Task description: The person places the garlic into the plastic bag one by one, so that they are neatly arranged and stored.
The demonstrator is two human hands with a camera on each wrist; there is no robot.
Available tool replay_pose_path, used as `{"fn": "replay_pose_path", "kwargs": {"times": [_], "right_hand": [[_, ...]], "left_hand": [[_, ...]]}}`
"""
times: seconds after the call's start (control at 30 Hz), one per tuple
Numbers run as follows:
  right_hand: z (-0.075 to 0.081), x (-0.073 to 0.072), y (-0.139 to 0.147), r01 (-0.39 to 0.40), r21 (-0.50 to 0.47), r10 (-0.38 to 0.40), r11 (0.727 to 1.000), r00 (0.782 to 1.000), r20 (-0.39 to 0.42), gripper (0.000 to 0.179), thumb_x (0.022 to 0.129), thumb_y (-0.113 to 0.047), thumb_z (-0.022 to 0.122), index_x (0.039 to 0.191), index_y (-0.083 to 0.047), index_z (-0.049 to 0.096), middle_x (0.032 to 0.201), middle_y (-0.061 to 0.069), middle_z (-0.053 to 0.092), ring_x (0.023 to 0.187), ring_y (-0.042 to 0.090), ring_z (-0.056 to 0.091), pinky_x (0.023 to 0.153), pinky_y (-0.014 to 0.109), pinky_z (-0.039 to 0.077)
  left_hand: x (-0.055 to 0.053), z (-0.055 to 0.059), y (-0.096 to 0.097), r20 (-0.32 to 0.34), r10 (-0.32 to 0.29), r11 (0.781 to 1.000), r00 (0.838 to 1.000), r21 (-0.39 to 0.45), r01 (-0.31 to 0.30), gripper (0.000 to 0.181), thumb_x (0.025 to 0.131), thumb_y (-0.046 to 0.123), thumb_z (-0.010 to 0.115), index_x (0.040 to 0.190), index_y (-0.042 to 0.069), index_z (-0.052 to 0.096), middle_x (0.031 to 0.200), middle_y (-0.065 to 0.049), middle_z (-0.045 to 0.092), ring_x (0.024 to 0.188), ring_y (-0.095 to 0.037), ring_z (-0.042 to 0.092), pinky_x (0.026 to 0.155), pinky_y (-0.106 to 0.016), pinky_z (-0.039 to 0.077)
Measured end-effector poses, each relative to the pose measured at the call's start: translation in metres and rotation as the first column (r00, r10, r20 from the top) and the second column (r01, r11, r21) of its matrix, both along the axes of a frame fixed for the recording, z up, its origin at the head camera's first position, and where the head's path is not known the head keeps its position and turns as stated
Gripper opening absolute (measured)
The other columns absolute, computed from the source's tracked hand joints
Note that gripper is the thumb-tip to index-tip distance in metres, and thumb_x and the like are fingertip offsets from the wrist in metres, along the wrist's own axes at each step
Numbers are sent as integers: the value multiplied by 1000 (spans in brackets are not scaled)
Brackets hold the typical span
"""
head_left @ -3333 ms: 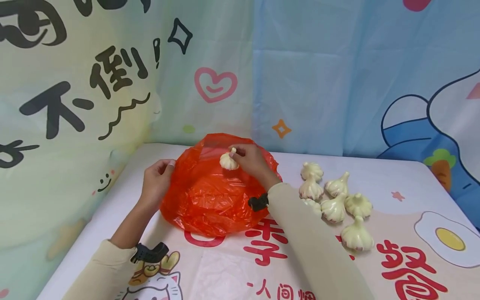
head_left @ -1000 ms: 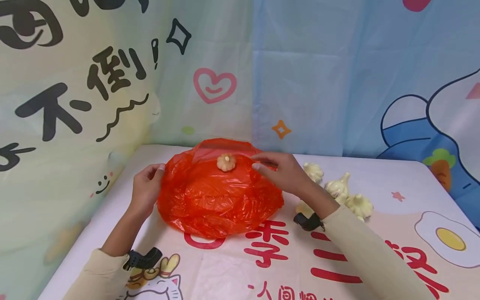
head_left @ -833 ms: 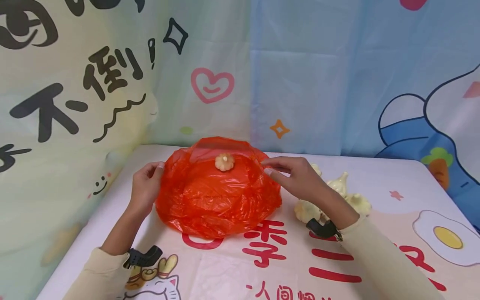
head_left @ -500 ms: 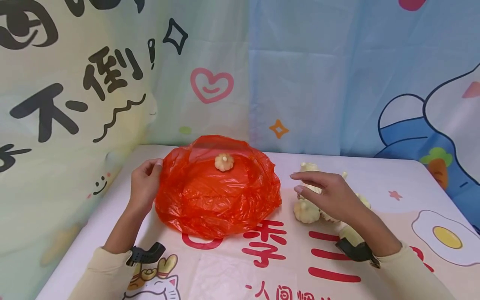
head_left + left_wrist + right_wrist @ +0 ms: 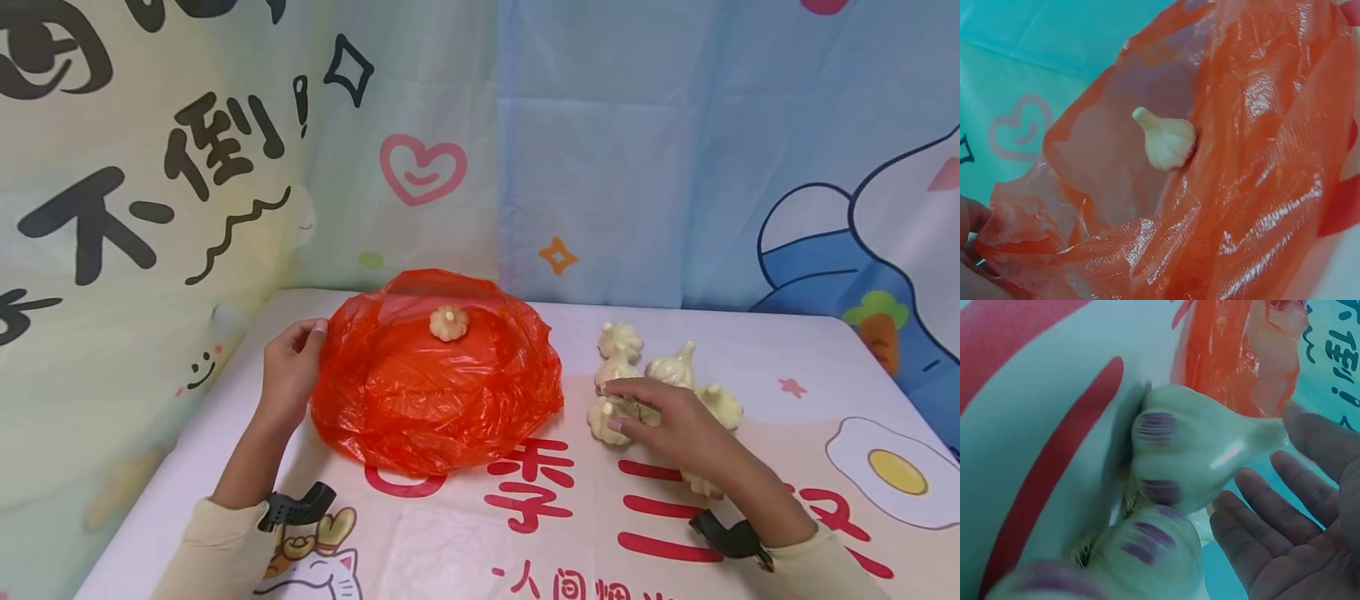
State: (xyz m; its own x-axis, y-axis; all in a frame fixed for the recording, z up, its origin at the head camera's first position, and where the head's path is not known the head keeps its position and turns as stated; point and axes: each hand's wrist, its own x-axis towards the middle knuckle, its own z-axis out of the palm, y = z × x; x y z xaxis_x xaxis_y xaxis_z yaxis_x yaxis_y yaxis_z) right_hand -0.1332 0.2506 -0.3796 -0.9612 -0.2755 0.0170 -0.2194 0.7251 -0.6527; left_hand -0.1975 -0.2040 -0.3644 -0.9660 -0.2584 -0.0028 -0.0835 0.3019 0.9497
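My left hand [image 5: 291, 371] pinches the left rim of a red plastic bag [image 5: 435, 400], which lies spread with its mouth up. One garlic bulb [image 5: 448, 323] rests inside toward the back, its stem upright; the left wrist view shows this garlic bulb [image 5: 1169, 142] against the thin film. To the right, my right hand [image 5: 678, 425] reaches over a cluster of garlic bulbs, fingers loosely spread around the nearest garlic bulb [image 5: 603, 421]. Up close in the right wrist view, the thumb is right at the stem of a purple-streaked garlic bulb [image 5: 1185, 450], fingers apart below it.
More garlic bulbs sit behind and beside the right hand, such as one garlic bulb [image 5: 619, 342] at the back and another garlic bulb [image 5: 720, 406] at the right. A printed cloth [image 5: 555, 517] covers the table. A patterned curtain [image 5: 600, 167] hangs behind.
The garlic bulb that my right hand held over the bag now lies in it. That hand has moved right and down to the other bulbs. My left hand keeps its place at the rim.
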Motion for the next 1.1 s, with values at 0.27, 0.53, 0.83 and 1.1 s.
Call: {"fn": "replay_pose_path", "kwargs": {"times": [0.27, 0.53, 0.83, 1.1], "right_hand": [[-7, -1, -7, -8, 68, 11, 998, 999, -49, 38, 86, -13, 75, 123, -8, 67, 111, 7, 66, 98, 25, 59, 74, 33, 56], [-6, -1, -10, 6, 89, -1, 996, 998, -64, 36, 88, -16, 73, 123, -8, 66, 109, 8, 67, 95, 26, 61, 73, 33, 57], [6, -2, -15, 4, -34, -9, 999, 990, -144, 36, 91, -22, 71, 124, -10, 66, 116, 8, 66, 108, 33, 62, 81, 44, 54], [16, -9, -29, -81, -141, 40, 987, 961, -273, 28, 91, -16, 70, 119, -9, 67, 112, 4, 68, 104, 24, 65, 82, 44, 54]], "left_hand": [[1, -3, 0, -2, 20, 999, 1000, 49, -20, 40, 104, 32, 45, 127, 2, 58, 116, -11, 54, 100, -20, 50, 84, -18, 48], [2, -9, -5, 17, 43, 995, 999, 85, -44, 41, 104, 33, 44, 128, 3, 57, 117, -9, 54, 102, -19, 49, 85, -18, 47], [1, -9, -4, 11, 34, 996, 999, 88, -35, 41, 104, 33, 44, 128, 3, 57, 117, -9, 54, 102, -19, 49, 84, -17, 48], [0, -8, -2, 3, 29, 997, 1000, 74, -29, 41, 104, 33, 44, 128, 3, 58, 116, -9, 55, 100, -19, 50, 83, -16, 48]]}}
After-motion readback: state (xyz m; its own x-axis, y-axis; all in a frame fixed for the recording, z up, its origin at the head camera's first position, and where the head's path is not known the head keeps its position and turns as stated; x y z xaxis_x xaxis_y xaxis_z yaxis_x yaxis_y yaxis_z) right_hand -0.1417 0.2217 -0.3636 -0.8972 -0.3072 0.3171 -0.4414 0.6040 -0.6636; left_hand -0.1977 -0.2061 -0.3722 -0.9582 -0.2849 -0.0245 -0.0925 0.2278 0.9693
